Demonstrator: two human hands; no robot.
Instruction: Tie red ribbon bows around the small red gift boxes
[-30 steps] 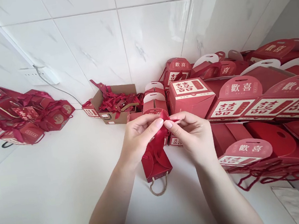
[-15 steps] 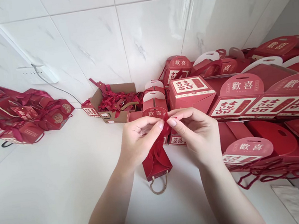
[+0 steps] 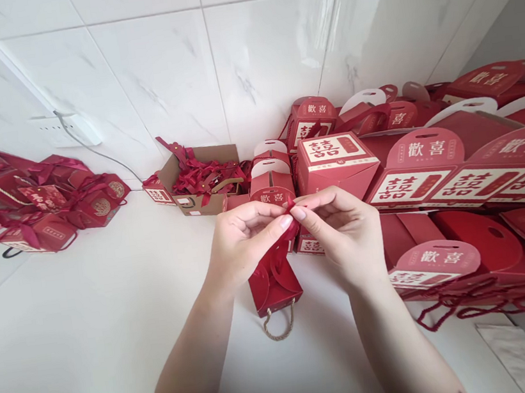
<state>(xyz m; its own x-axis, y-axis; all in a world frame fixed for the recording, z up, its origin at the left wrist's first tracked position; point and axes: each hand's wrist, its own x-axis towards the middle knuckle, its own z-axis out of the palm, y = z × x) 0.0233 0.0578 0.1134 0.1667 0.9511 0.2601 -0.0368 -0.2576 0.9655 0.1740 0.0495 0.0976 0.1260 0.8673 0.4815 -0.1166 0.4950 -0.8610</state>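
A small red gift box (image 3: 275,285) with a beige rope handle (image 3: 281,336) rests on the white table. Above it, both hands pinch a dark red ribbon (image 3: 288,226), their fingertips almost meeting. My left hand (image 3: 242,241) holds the ribbon between thumb and forefinger. From the other side, my right hand (image 3: 351,230) grips it in the same way, thumb against finger. The ribbon runs down to the top of the box; the fingers partly cover it, and I cannot tell how it is looped there.
Behind the hands stands an open cardboard box (image 3: 203,205) full of red ribbons. Red gift boxes with white labels (image 3: 404,188) are stacked along the right. Several ribboned red boxes (image 3: 45,233) sit at the far left, near a wall socket (image 3: 67,131) with a cable.
Both hands have shifted very slightly, with the fingertips drawn a little closer together on the ribbon. The gift box stays in place.
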